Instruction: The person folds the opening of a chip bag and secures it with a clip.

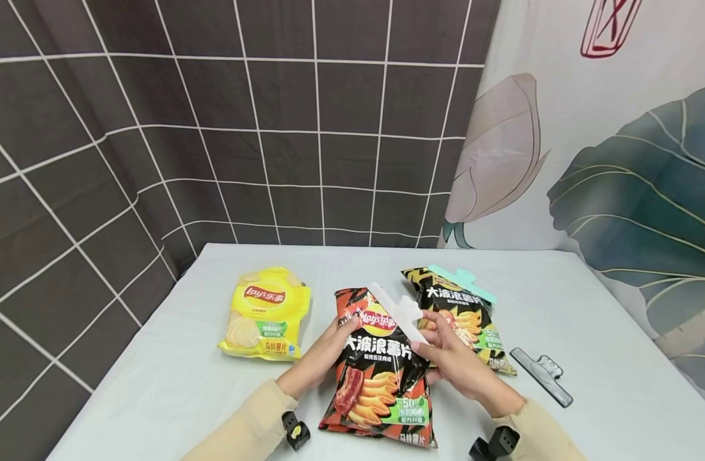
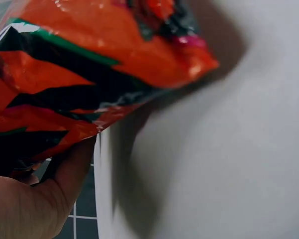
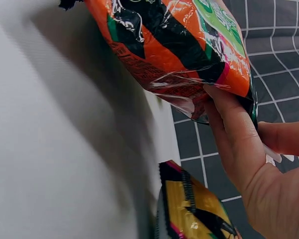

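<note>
White clip [image 1: 394,312] is slanting across the red bag's [image 1: 381,384] top between your hands; you're apparently fitting it, left hand [image 1: 323,352] gripping the bag's edge, right hand [image 1: 458,360] pinching the clip, next probably needing to straighten it

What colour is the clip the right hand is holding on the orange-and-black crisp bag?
The clip is white; the head view shows it best.

The white table [image 1: 173,397] is holding a black-and-gold chip bag [image 1: 473,320], a yellow bag [image 1: 266,314] to its left, a gray clip [image 1: 541,376] to its right
</note>
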`<state>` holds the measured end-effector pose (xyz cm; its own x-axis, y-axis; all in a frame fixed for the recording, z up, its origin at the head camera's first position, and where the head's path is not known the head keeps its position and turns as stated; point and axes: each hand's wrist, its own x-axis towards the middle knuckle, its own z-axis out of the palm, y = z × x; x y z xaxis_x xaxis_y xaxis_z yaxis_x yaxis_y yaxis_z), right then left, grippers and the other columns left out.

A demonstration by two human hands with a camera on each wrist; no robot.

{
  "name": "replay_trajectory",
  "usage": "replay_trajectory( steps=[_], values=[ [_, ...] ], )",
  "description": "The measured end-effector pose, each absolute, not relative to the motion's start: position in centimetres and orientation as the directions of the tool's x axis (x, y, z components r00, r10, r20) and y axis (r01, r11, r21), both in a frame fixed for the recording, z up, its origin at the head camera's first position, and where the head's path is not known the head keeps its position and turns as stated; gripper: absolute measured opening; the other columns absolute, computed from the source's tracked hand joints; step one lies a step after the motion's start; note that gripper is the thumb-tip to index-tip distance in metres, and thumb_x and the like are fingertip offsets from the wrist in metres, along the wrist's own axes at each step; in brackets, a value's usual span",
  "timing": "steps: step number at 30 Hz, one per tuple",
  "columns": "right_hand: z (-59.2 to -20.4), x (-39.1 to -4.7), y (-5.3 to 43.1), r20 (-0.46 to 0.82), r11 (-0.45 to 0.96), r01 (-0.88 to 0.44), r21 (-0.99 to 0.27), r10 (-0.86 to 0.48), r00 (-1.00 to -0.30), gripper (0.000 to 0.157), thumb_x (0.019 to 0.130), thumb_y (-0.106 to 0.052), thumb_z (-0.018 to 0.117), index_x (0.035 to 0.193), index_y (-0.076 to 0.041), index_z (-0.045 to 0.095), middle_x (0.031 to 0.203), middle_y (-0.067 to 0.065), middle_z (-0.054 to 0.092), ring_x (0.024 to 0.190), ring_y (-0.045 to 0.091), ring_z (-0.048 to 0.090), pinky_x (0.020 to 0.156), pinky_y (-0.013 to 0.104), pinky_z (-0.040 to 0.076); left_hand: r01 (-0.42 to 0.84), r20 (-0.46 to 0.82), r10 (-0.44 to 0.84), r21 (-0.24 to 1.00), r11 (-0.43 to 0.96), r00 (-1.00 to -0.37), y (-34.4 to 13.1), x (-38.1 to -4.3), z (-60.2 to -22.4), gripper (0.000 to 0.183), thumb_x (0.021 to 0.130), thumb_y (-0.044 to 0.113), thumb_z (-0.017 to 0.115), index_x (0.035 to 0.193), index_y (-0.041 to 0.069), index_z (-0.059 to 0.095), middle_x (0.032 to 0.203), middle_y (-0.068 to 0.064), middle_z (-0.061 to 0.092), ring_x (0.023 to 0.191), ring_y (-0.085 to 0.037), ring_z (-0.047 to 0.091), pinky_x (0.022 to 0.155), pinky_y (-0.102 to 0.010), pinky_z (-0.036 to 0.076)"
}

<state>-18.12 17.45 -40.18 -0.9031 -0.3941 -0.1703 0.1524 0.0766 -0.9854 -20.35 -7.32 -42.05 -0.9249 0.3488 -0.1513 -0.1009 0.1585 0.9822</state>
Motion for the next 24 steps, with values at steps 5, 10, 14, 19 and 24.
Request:
replay_trajectory(
  steps=[5, 10, 14, 19, 24],
  values=[
    [-39.3, -19.0, 17.1, -0.167, 0.104, 0.137, -0.985, -0.372, -0.913, 0.065, 0.098, -0.008, 0.048, 0.149, -0.010, 0.008, 0.147, 0.030, 0.034, 0.090, 0.020, 0.067, 0.053, 0.026, 0.053, -0.093, -0.137, 0.346, 0.986, 0.142, -0.928, -7.6, -20.8, -41.7, 0.068, 0.098, 0.054, 0.038, 0.153, 0.016, 0.023, 0.141, -0.016, 0.049, 0.131, -0.034, 0.044, 0.111, -0.055, 0.030],
    [-38.6, -20.2, 16.7, -0.170, 0.126, 0.135, -0.983, -0.337, -0.926, 0.063, 0.098, -0.005, 0.047, 0.149, -0.011, 0.011, 0.148, 0.027, 0.035, 0.087, 0.015, 0.062, 0.051, 0.023, 0.050, -0.096, -0.135, 0.345, 0.987, 0.127, -0.929, -8.0, -21.3, -41.3, 0.070, 0.098, 0.057, 0.034, 0.152, 0.014, 0.024, 0.139, -0.015, 0.049, 0.128, -0.031, 0.047, 0.110, -0.051, 0.033],
    [-38.3, -21.2, 16.3, -0.171, 0.116, 0.141, -0.983, -0.325, -0.930, 0.062, 0.099, -0.003, 0.045, 0.150, -0.010, 0.010, 0.150, 0.026, 0.032, 0.073, 0.010, 0.051, 0.048, 0.020, 0.045, -0.076, -0.117, 0.339, 0.989, 0.130, -0.933, -8.0, -21.7, -41.2, 0.071, 0.098, 0.059, 0.033, 0.154, 0.016, 0.019, 0.145, -0.016, 0.043, 0.133, -0.034, 0.042, 0.111, -0.054, 0.031],
    [-38.2, -22.6, 15.9, -0.185, 0.106, 0.160, -0.981, -0.309, -0.933, 0.061, 0.099, -0.003, 0.044, 0.150, -0.010, 0.010, 0.151, 0.025, 0.032, 0.069, 0.011, 0.046, 0.048, 0.021, 0.042, -0.023, -0.062, 0.306, 0.992, 0.127, -0.950, -7.9, -22.5, -41.3, 0.068, 0.098, 0.058, 0.033, 0.154, 0.021, 0.019, 0.151, -0.012, 0.038, 0.141, -0.032, 0.032, 0.115, -0.054, 0.023],
    [-38.4, -24.2, 15.5, -0.193, 0.121, 0.164, -0.979, -0.280, -0.940, 0.060, 0.099, -0.005, 0.045, 0.150, -0.011, 0.012, 0.150, 0.024, 0.034, 0.078, 0.014, 0.050, 0.049, 0.022, 0.042, -0.004, -0.031, 0.233, 0.993, 0.118, -0.972, -7.7, -23.5, -41.1, 0.059, 0.101, 0.051, 0.033, 0.153, 0.026, 0.023, 0.152, -0.007, 0.038, 0.142, -0.030, 0.031, 0.116, -0.052, 0.022]
  ],
)
